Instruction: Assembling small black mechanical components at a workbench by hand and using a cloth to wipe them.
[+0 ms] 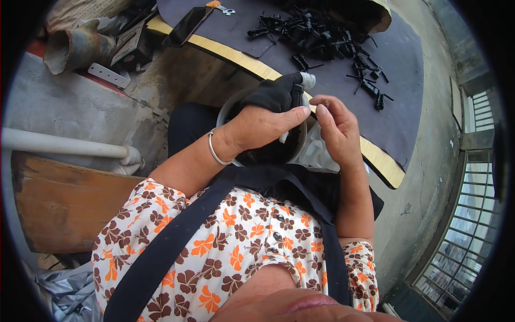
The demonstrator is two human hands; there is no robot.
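1. Nearest the camera: both forearms rise from the lower edge across a floral blouse and a dark apron. One silver bangle point(215, 152) sits on the left wrist.

2. Left hand point(263, 126): its fingers are partly covered by a dark fabric sleeve and are curled closed around a small black part point(296, 94) with a pale end, the thumb lying along it. The part is upright and held directly over the container below.

3. Right hand point(335, 126): bare, fingers bent inward, the fingertips point(322, 110) meeting the held part from the right. Whether they pinch a second piece cannot be told.

4. Immediately beneath both hands: one round dark container point(300, 145), resting in the lap. Its contents are dark and cannot be counted.

5. Step in hand, as judged: fitting or fingering one small part between the two hands above the container. The next move would call for a steady hold from the left and a fine pinch from the right.

6. Beyond the fingers: one dark mat on a yellow-edged worktop point(386, 166), carrying a loose heap of black parts point(322, 35), well over twenty, too tangled for an exact count.

7. Farthest, to the upper left: one flat dark strip point(188, 26) and one rusty pipe fitting point(75, 48).
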